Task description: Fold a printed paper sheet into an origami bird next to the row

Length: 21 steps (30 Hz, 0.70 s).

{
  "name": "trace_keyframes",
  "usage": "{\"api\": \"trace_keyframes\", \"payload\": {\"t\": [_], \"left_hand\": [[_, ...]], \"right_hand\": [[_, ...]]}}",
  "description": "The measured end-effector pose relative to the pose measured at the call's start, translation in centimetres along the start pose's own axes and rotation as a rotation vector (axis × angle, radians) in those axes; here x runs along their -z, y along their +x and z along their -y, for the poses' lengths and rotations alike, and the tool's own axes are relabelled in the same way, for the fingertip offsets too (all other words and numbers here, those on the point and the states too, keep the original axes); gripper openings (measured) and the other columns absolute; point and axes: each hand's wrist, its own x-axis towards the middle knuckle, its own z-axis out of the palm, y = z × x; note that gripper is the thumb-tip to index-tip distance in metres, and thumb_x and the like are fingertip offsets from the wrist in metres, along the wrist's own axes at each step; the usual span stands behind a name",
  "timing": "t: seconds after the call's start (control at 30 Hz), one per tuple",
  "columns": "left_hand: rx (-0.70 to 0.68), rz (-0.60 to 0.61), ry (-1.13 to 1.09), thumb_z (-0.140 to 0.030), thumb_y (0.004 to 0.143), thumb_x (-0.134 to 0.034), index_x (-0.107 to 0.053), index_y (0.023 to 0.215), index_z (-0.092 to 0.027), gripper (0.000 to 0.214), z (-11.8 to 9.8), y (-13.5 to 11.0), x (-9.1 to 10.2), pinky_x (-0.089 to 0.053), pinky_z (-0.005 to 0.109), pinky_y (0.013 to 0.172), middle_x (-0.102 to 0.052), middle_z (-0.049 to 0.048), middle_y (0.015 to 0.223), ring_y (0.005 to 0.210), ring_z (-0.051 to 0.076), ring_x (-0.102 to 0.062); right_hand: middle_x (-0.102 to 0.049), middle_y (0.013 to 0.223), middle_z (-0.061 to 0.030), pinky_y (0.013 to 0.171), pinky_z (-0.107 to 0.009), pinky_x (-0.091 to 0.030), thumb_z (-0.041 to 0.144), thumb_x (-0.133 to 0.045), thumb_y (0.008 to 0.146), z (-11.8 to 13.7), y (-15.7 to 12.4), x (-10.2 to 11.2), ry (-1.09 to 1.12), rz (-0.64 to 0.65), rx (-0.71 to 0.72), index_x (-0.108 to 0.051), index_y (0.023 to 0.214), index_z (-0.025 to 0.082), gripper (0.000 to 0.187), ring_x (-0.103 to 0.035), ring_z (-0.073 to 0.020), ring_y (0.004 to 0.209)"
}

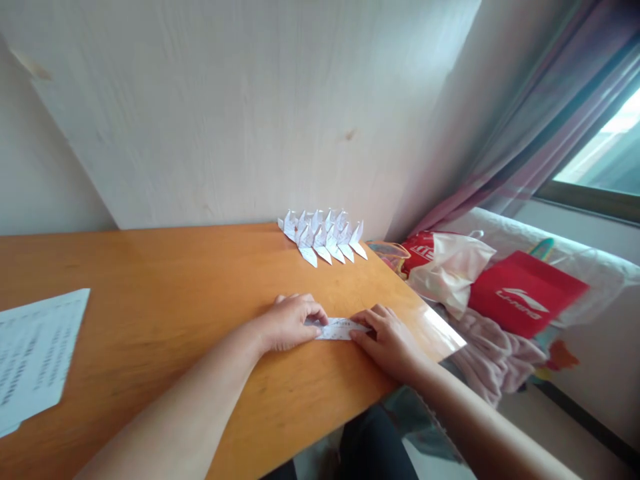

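Observation:
A narrow folded strip of printed white paper lies on the wooden table near its right end. My left hand grips the strip's left end between thumb and fingers. At the opposite end, my right hand pinches the paper in the same way, its thumb on the near edge. Both ends of the strip are partly hidden by my fingers. Beyond my hands, several folded white paper birds stand close together in two rows at the back right of the table.
Printed sheets lie at the table's left. A pale panel rises behind the table. Past the right edge are a red bag, a white bag, a pinkish cloth and a curtain by the window.

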Motion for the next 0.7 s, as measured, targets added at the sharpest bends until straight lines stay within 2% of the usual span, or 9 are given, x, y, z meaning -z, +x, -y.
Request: {"api": "trace_keyframes", "payload": {"t": [0.13, 0.23, 0.27, 0.33, 0.43, 0.57, 0.7], "left_hand": [[-0.002, -0.012, 0.001, -0.036, 0.082, -0.06, -0.072, 0.102, -0.033, 0.023, 0.0, -0.1, -0.2, -0.04, 0.036, 0.092, -0.067, -0.001, 0.109, 0.105, 0.023, -0.06], [-0.043, -0.029, 0.019, -0.038, 0.083, -0.059, -0.071, 0.103, -0.034, 0.024, 0.2, 0.0, -0.3, -0.041, 0.036, 0.091, -0.068, -0.0013, 0.108, 0.106, 0.023, -0.06], [-0.054, -0.033, 0.025, -0.039, 0.084, -0.059, -0.071, 0.103, -0.034, 0.024, 0.3, 0.0, -0.4, -0.041, 0.035, 0.09, -0.068, -0.0011, 0.109, 0.106, 0.023, -0.06], [-0.065, -0.035, 0.036, -0.043, 0.085, -0.057, -0.071, 0.104, -0.033, 0.025, 0.5, 0.2, -0.5, -0.042, 0.035, 0.089, -0.068, -0.0002, 0.109, 0.106, 0.023, -0.061], [-0.074, -0.043, 0.047, -0.046, 0.084, -0.057, -0.07, 0.103, -0.03, 0.028, 0.8, 0.4, -0.7, -0.043, 0.034, 0.087, -0.068, 0.0007, 0.109, 0.105, 0.023, -0.062], [-0.07, -0.074, 0.0, -0.044, 0.08, -0.061, -0.067, 0.105, -0.028, 0.03, 1.1, 0.6, -1.0, -0.045, 0.034, 0.088, -0.07, 0.0004, 0.108, 0.103, 0.023, -0.063], [-0.039, -0.059, -0.132, -0.042, 0.076, -0.064, -0.063, 0.108, -0.024, 0.036, 1.6, 0.6, -1.2, -0.048, 0.033, 0.088, -0.071, 0.0014, 0.105, 0.101, 0.022, -0.064]], "right_hand": [[-0.067, 0.108, -0.0092, 0.089, -0.041, -0.046, 0.029, -0.058, 0.089, 0.1, -0.5, -0.1, -0.035, -0.08, 0.004, -0.069, 0.114, 0.023, 0.027, -0.059, -0.0257, 0.101], [-0.063, 0.128, -0.011, 0.102, -0.045, -0.043, 0.026, -0.049, 0.095, 1.7, -1.6, -0.2, -0.07, -0.131, 0.11, -0.061, 0.13, 0.022, 0.037, -0.055, -0.0273, 0.12], [-0.061, 0.134, -0.011, 0.107, -0.046, -0.04, 0.026, -0.046, 0.097, 2.4, -2.0, -0.2, -0.078, -0.116, 0.167, -0.058, 0.135, 0.021, 0.04, -0.052, -0.0269, 0.127], [-0.048, 0.149, -0.0128, 0.115, -0.047, -0.032, 0.03, -0.045, 0.098, 3.9, -2.6, -0.4, -0.116, 0.0, 0.27, -0.049, 0.144, 0.016, 0.048, -0.036, -0.028, 0.142], [-0.037, 0.155, -0.0138, 0.12, -0.049, -0.025, 0.037, -0.045, 0.099, 5.5, -2.9, -0.8, -0.159, 0.112, 0.318, -0.039, 0.151, 0.014, 0.057, -0.025, -0.0285, 0.148], [-0.029, 0.158, -0.0159, 0.121, -0.049, -0.02, 0.054, -0.041, 0.098, 5.9, -2.6, -1.3, -0.201, 0.18, 0.294, -0.032, 0.154, 0.012, 0.07, -0.024, -0.0289, 0.148], [-0.03, 0.157, -0.0174, 0.121, -0.048, -0.021, 0.061, -0.04, 0.096, 5.8, -2.4, -1.4, -0.202, 0.208, 0.294, -0.031, 0.154, 0.012, 0.076, -0.029, -0.0297, 0.146]]}}
